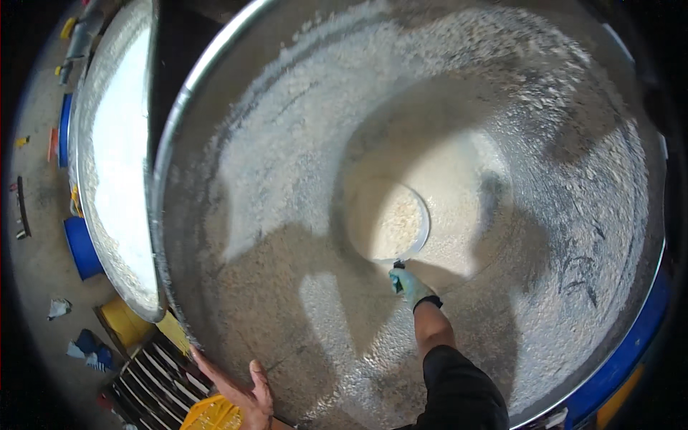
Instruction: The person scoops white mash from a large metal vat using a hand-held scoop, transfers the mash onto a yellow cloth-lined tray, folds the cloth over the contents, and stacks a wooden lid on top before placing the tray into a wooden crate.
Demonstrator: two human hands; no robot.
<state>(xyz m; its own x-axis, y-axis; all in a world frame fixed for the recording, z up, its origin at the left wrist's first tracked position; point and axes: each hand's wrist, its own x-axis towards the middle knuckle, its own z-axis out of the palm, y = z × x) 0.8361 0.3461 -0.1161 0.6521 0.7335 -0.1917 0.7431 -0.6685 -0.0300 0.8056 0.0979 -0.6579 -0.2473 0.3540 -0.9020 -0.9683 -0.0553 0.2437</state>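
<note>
A large round metal vat (pixel 185 88) fills most of the view, its inner wall coated with off-white, lumpy residue. Deep in its middle lies a pool of pale, cream-coloured material (pixel 449 231). My right hand (pixel 408 285), in a light green glove, grips the dark handle (pixel 398 264) of a round pan or strainer (pixel 424 217). Pale granules (pixel 400 223) lie within that vessel, its left half in shadow. At the lower left, my bare left hand (pixel 247 392) is against the vat's rim with thumb and fingers apart. Beside its wrist is a yellow plastic object (pixel 212 414), partly cut off.
Left of the vat stands a second metal vessel (pixel 80 156) with a bright white interior. Blue tubs (pixel 83 250), a yellow bin (pixel 123 322), a slatted rack (pixel 161 371) and crumpled cloths (pixel 91 349) are on that side. Something blue (pixel 618 344) borders the vat at lower right.
</note>
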